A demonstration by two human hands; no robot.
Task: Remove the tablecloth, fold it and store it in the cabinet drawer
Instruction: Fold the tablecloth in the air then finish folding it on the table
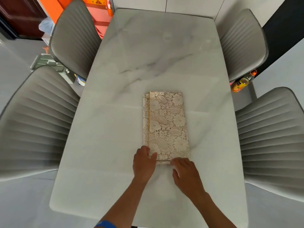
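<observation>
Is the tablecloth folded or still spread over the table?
Folded. The tablecloth lies as a narrow layered rectangle on the bare table, both hands at its near edge.

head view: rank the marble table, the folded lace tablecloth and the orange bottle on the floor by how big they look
1. marble table, largest by far, filling the middle of the view.
2. folded lace tablecloth, a narrow rectangle lying on the table.
3. orange bottle, smallest, though it sits farther away on the floor, so its true size is unsure.
</observation>
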